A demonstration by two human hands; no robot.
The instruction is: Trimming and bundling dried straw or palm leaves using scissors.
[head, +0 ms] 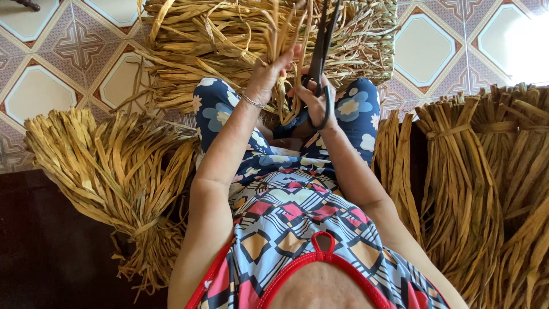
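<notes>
My left hand (267,75) is closed around a bunch of dried straw-coloured strips (286,34) that stand up from a partly woven mat or basket (366,34) in front of my knees. My right hand (311,94) grips the handles of a pair of large dark scissors (323,43), whose blades point away from me beside the held strips. A thin bracelet circles my left wrist. Both hands are close together above my lap, which is covered in blue floral cloth.
A tied bundle of dried strips (108,171) lies on the left by my leg. Several more tied bundles (469,171) lie on the right. Patterned floor tiles (434,40) show beyond the weaving; a dark floor area (46,246) is at the lower left.
</notes>
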